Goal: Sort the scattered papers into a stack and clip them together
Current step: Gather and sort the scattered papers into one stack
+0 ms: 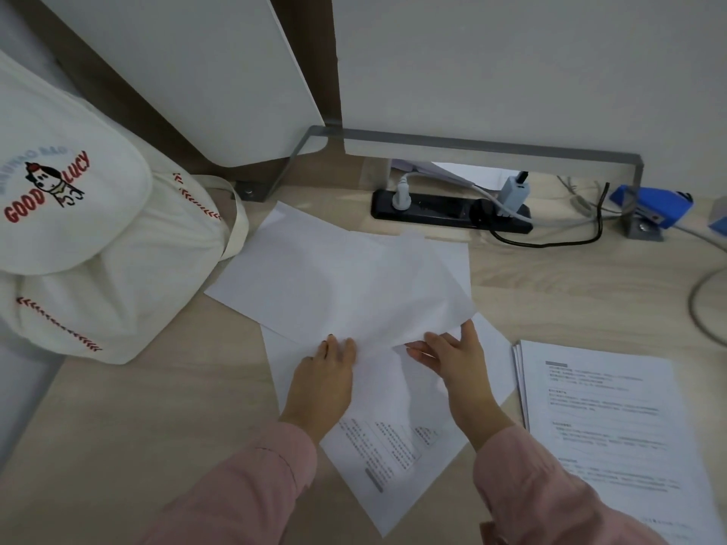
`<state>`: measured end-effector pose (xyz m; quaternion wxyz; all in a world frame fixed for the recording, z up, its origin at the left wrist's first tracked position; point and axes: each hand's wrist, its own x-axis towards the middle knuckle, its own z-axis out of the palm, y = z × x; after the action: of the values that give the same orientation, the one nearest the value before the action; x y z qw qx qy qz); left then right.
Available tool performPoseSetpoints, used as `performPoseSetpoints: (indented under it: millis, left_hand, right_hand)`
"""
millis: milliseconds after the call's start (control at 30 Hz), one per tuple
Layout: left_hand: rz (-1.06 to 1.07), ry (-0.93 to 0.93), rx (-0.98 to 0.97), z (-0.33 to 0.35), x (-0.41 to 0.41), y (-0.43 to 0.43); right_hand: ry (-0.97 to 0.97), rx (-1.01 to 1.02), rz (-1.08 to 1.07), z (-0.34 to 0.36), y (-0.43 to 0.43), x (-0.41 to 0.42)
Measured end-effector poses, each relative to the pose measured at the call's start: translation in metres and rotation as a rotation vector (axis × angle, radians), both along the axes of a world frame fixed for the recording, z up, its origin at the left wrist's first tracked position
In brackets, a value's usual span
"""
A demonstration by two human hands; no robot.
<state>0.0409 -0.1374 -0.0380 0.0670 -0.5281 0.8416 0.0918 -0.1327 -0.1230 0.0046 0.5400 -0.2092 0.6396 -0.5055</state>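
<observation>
papers (338, 277) white, blk print | bag (98, 245) cream w/ red stitch marks | sleeves (251, 489) pink | strip (448, 212) blk | counter (157, 407) lt wood

Both arms, in pink sleeves (244, 485), reach forward side by side. The left grip (328, 365), a bare hand, lies palm down with straight fingers together, its tips at the near edge of a white paper sheet (334, 277). Just right of it, the right grip (452, 357) pinches that edge, thumb raised and fingers tucked beneath.
</observation>
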Motion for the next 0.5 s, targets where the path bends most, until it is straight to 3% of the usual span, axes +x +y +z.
performPoseSetpoints:
  millis: [167, 367, 500]
  left_hand:
    - [0.284, 0.408, 0.071, 0.036, -0.003, 0.006]
    - [0.540, 1.294, 0.372, 0.120, -0.010, 0.028]
    - [0.670, 1.676, 0.523, 0.156, -0.003, 0.042]
  right_hand:
    - [-0.026, 0.010, 0.127, 0.012, 0.015, -0.013]
    - [0.038, 0.075, 0.186, 0.029, 0.042, -0.044]
    - [0.002, 0.096, 0.220, 0.039, 0.059, -0.056]
